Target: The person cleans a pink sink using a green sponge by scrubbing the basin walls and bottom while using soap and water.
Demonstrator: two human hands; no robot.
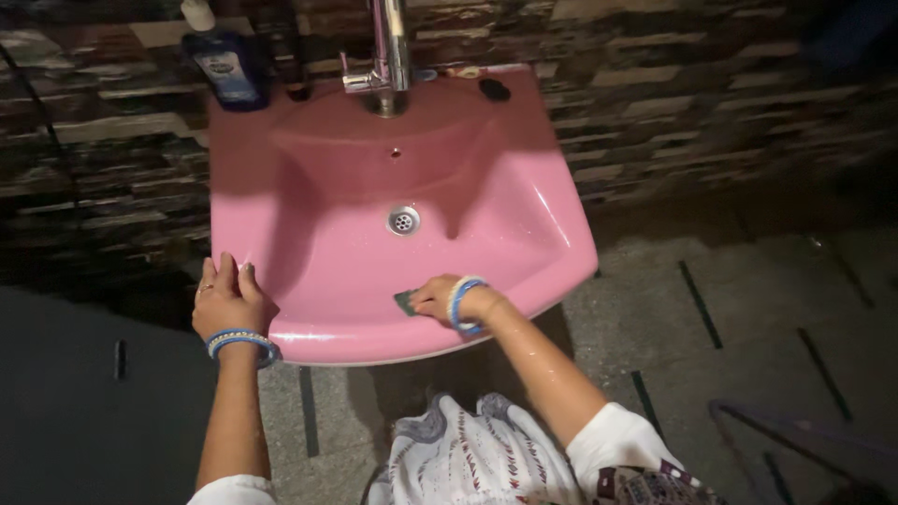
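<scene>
A pink wash basin [543,168] hangs on a stone-patterned wall. My right hand [438,297] presses a small dark green scrub pad [405,301] against the inside of the basin's front wall, below the drain [403,221]. Blue and white bangles circle that wrist. My left hand [226,301] rests flat on the basin's front left rim, fingers together, holding nothing; it wears bangles and a ring.
A chrome tap [385,65] stands at the back of the basin. A blue bottle [224,61] and a dark bottle [292,56] stand on the back left ledge. A small dark object [494,90] lies at the back right. Grey tiled floor lies below.
</scene>
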